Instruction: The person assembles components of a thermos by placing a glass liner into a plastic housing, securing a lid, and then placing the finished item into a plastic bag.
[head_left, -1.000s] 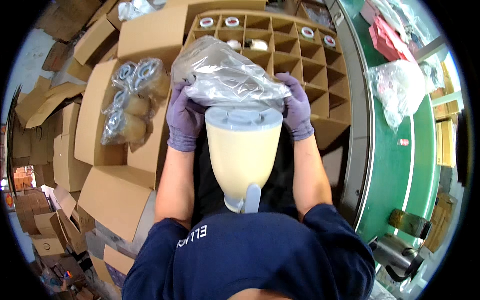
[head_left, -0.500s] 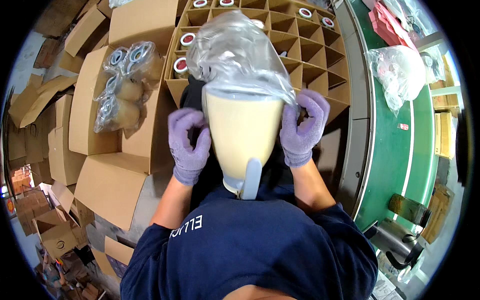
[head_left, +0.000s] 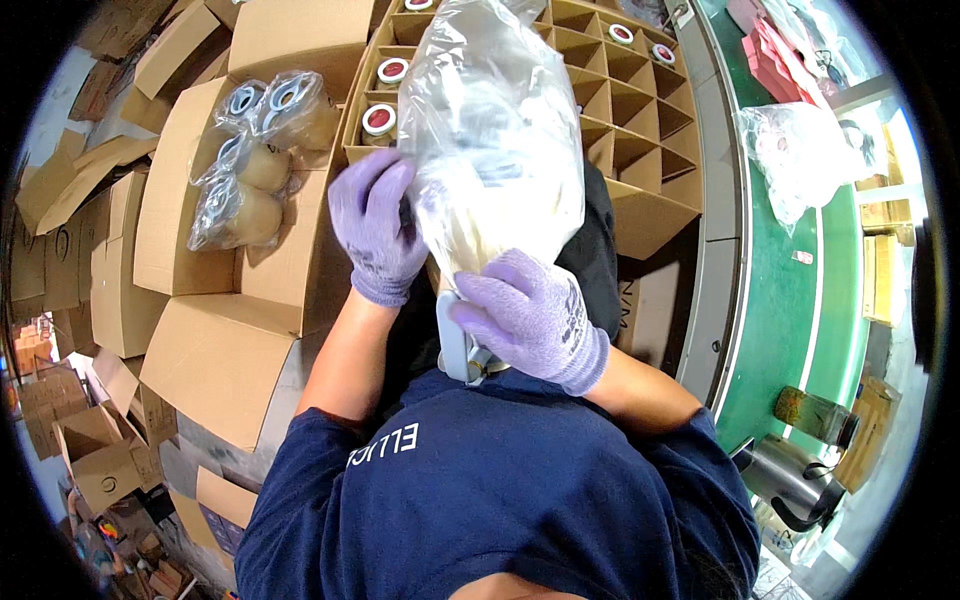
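A cream-coloured jug with a pale grey handle (head_left: 452, 340) lies in front of my chest, its handle end toward me. A clear plastic bag (head_left: 500, 110) covers most of its body, while the handle sticks out of the near end. My left hand (head_left: 380, 225), in a purple glove, is closed at the bag's left edge; its fingertips are partly hidden. My right hand (head_left: 535, 320), gloved the same way, is closed over the bag's near edge beside the handle. Its thumb lies close to the handle.
Ahead stands a divided carton (head_left: 640, 130) with several white-rimmed, red-topped jars. An open carton (head_left: 270, 290) on the left holds several bagged cream jugs (head_left: 250, 205). At right, a green bench (head_left: 770, 340) carries plastic bags (head_left: 800, 160), a glass jar (head_left: 815, 417) and a steel jug (head_left: 790, 482).
The bag has come down over the jug's cream body toward me. My right hand has moved from the jug's right side to its near end by the handle; my left has risen slightly.
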